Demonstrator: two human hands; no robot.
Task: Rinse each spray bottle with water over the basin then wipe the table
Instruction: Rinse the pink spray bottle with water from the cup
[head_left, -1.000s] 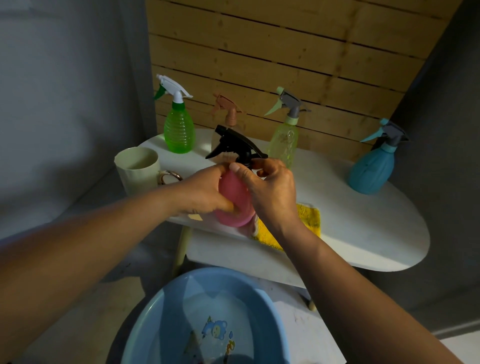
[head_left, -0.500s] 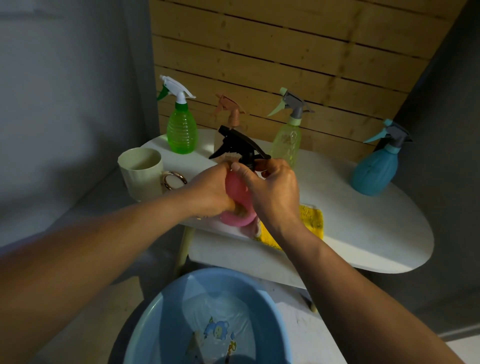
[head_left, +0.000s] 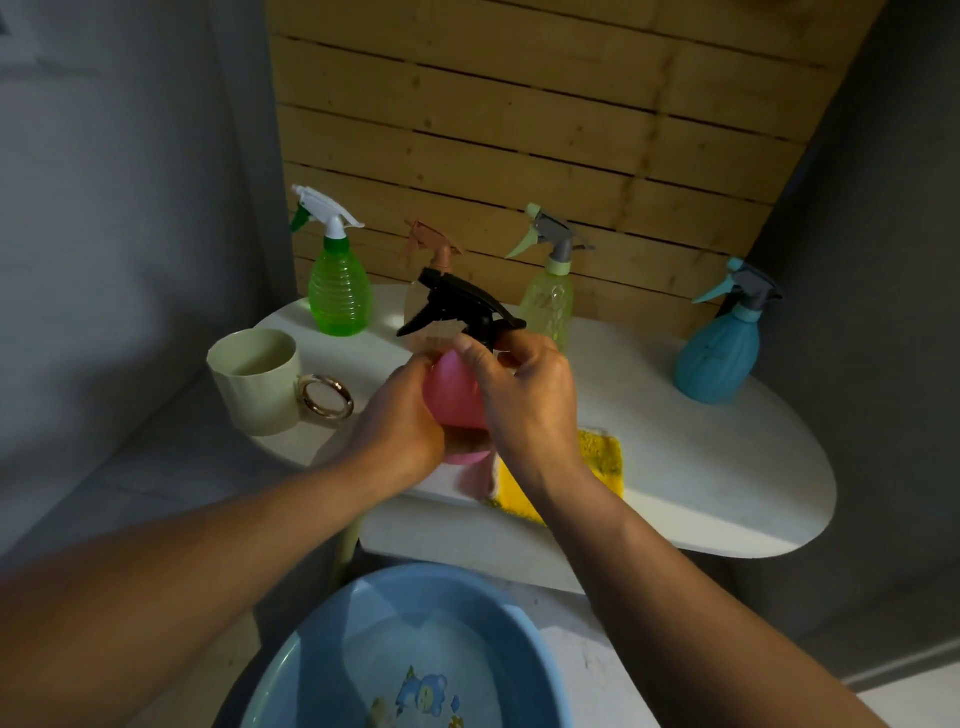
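- Left hand (head_left: 402, 423): fingers wrapped round the belly of the pink spray bottle (head_left: 453, 392), gripping it from the 9 o'clock side.
- Right hand (head_left: 524, 400): thumb and fingers pinched at the bottle's neck collar, just under the black trigger head (head_left: 457, 306); grip closed on the collar, palm covering the bottle's 3 o'clock flank.
- Bottle location: held at the near edge of the white table (head_left: 727, 467); whether its base rests on the table or is lifted clear cannot be told, as the hands hide it. It is not yet over the blue basin (head_left: 332, 649), which sits at 6 o'clock, below the table edge.
- Orientation: long axis near upright, top leaning slightly toward 12 o'clock. Nozzle points to about 10 o'clock, toward the cream mug (head_left: 257, 382).
- Step, as judged: opening stage of rinsing this bottle, most likely unscrewing the trigger head. Whether the thread is already loose cannot be seen.
- Next move calls for: left hand holding the body steady against twist, right hand turning the collar, then lifting the head straight up along the axis so the dip tube clears; then carry toward 6 o'clock over the basin.
- Further out: yellow cloth (head_left: 605, 457) beside the right wrist at 4 o'clock; green bottle (head_left: 337, 291) at 11 o'clock, clear bottle with tan head (head_left: 434, 249) directly behind, pale yellow-green bottle (head_left: 548, 301) at 1 o'clock, teal bottle (head_left: 719, 353) at 3 o'clock, all standing.
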